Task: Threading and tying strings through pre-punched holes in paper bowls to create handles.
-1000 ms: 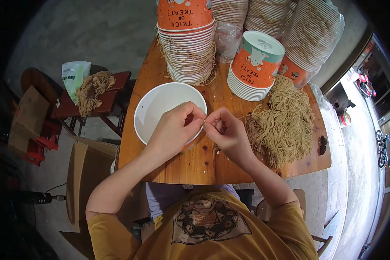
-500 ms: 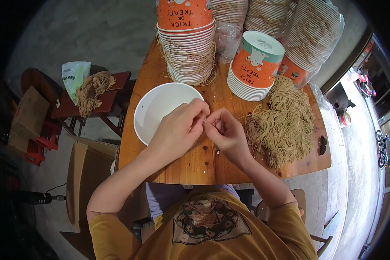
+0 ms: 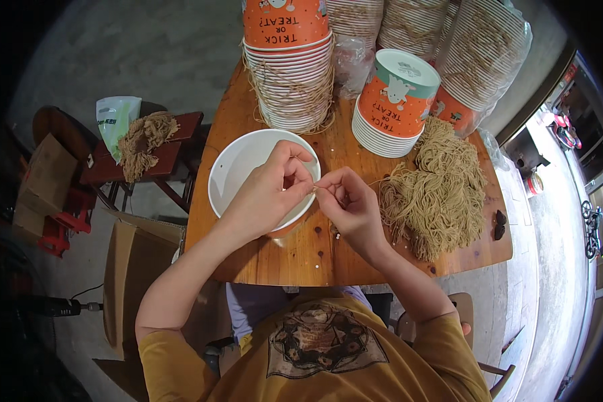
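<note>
A paper bucket (image 3: 231, 161), white inside with some orange on its outer wall, stands mouth up on the wooden table in front of me. My left hand (image 3: 268, 194) reaches over its mouth, thumb and fingers pinched at the right rim. Facing it, my right hand (image 3: 352, 206) pinches too, its fingertips almost meeting the left ones. Between them shows a short bit of thin tan twine (image 3: 315, 189); whether it passes through the bucket wall is hidden by my fingers. Right of my right hand lies a heap of loose tan twine (image 3: 439, 197).
Behind the bucket rises a tall nested stack of buckets (image 3: 291, 87) with twine handles. An upside-down orange stack (image 3: 398, 104) stands to its right, with plastic-wrapped stacks (image 3: 482, 53) beyond. A small black object (image 3: 499, 225) lies near the right table edge. A cardboard box (image 3: 130, 268) is left.
My left fingers have lifted and opened slightly, still pinching at the thumb. The bucket has shifted a little to the right, and more of its rim shows. My right hand has hardly moved.
</note>
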Available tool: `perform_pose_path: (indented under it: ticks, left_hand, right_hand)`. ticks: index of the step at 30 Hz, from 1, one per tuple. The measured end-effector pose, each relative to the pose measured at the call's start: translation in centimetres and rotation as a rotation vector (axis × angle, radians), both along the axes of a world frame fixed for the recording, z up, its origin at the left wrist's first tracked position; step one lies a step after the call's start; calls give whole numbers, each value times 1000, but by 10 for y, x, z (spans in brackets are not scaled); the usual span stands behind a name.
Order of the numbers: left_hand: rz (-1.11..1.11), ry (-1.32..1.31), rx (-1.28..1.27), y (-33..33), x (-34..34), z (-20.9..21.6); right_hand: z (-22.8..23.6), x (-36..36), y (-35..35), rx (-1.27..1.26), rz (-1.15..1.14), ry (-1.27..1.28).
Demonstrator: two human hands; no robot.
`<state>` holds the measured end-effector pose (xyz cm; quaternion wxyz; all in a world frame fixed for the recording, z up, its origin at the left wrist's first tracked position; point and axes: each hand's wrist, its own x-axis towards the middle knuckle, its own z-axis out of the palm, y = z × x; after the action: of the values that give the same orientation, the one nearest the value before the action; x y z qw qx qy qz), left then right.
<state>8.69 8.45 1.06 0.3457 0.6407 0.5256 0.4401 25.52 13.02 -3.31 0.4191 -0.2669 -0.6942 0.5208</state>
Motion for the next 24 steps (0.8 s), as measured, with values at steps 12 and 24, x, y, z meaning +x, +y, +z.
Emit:
perform_pose_path:
  ticks: [12,24]
  left_hand:
    - [59,125,29,-5,4,4]
    - [4,494,387,-12,8,1]
  right_hand:
    - [14,3,-1,-486,121,124]
    - [7,11,8,-751,248,218]
